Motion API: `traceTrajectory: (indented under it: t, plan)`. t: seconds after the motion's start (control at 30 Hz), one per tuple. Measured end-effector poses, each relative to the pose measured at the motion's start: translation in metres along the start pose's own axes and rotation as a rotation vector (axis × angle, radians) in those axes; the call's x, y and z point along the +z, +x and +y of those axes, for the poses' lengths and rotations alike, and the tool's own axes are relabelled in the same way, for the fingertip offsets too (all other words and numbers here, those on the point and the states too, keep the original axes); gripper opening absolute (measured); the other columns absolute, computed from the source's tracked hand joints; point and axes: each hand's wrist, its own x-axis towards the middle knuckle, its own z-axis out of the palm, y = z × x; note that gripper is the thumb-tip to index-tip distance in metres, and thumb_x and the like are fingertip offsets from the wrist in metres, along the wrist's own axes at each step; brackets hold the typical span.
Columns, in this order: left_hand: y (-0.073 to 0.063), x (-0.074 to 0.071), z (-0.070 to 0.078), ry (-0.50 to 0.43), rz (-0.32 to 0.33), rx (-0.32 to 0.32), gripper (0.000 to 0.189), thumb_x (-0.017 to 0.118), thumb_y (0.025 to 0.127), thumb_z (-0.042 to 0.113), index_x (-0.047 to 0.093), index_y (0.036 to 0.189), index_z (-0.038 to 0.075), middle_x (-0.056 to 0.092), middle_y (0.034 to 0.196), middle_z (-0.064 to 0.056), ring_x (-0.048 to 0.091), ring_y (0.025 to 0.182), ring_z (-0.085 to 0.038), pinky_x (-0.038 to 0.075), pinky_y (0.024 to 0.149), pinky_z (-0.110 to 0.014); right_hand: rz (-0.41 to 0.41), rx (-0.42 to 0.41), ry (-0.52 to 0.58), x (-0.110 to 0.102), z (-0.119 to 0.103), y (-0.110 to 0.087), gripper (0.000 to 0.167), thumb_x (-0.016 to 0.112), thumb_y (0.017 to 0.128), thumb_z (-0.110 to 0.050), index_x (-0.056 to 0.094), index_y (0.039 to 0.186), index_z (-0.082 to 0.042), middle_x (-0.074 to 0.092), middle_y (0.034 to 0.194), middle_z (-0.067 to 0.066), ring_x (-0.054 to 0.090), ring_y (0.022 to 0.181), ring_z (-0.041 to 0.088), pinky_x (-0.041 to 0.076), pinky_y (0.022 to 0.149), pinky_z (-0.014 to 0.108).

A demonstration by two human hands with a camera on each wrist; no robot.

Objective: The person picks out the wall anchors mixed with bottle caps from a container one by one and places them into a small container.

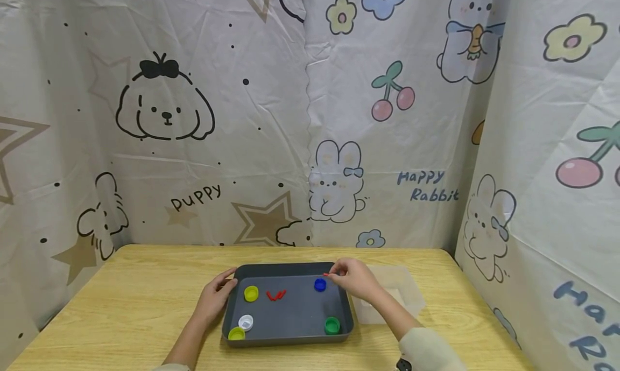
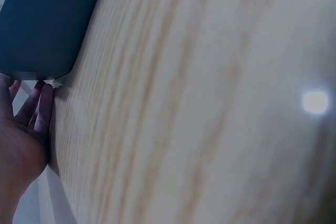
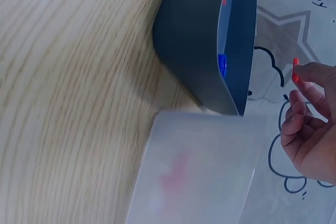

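My right hand pinches a small red stick between thumb and index finger, above the right back part of a grey tray. My left hand rests against the tray's left side, its fingers fairly straight at the wall in the left wrist view. Inside the tray, several red sticks lie beside a yellow cap. A blue cap sits below my right fingertips. Near the front are a white cap, another yellow cap and a green cap.
A translucent plastic box stands right of the tray, partly behind my right forearm; something reddish shows through it in the right wrist view. The wooden table ends at a printed curtain behind and at the right.
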Motion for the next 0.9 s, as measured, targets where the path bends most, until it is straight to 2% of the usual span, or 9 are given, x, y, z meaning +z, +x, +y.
traceTrajectory:
  t: [0.6,0.9]
  plan:
    - [-0.001,-0.003,0.001,0.001,-0.022,-0.009,0.042,0.052,0.096,0.027,0.051,0.134,0.011,0.062,0.115,-0.015,0.056,0.100,-0.019,0.044,0.084,-0.029,0.042,0.101,0.025,-0.022,0.030,-0.004,0.004,0.066,0.084,-0.016,0.066,0.083,-0.012,0.049,0.062,-0.001,0.043,0.049,0.011,0.034,0.045,0.024]
    - [0.000,-0.001,0.000,0.008,-0.012,0.004,0.041,0.053,0.095,0.025,0.052,0.133,0.011,0.063,0.114,-0.015,0.056,0.100,-0.018,0.044,0.085,-0.030,0.058,0.102,0.046,-0.024,0.041,-0.012,0.004,0.066,0.084,-0.013,0.067,0.083,-0.009,0.050,0.064,0.001,0.047,0.051,0.011,0.037,0.047,0.024]
